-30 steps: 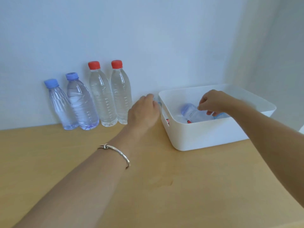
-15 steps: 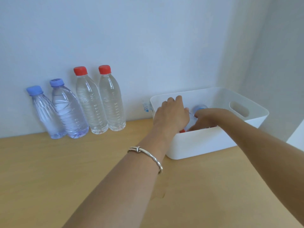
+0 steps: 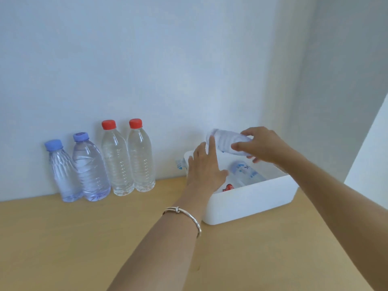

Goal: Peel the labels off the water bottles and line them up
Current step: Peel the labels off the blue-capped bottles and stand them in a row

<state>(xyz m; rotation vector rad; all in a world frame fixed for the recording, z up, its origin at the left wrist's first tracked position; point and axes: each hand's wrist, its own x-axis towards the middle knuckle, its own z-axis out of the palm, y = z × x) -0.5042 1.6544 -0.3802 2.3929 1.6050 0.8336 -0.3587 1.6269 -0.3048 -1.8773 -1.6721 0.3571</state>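
My right hand grips a labelled water bottle, held on its side above the white bin. My left hand is over the bin's left end with fingers spread; its index finger touches the lifted bottle near its cap end. Inside the bin lies another bottle with a blue label, beside a bit of red label. Several bare bottles stand in a row against the wall: two blue-capped bottles and two red-capped bottles.
The wooden tabletop stretches in front of the bottle row and the bin. A crumpled peeled label lies behind the bin's left corner, by the wall. A wall corner stands close behind the bin on the right.
My right hand has lifted a bottle out of the bin. My left hand has opened and risen toward that bottle. The view has shifted.
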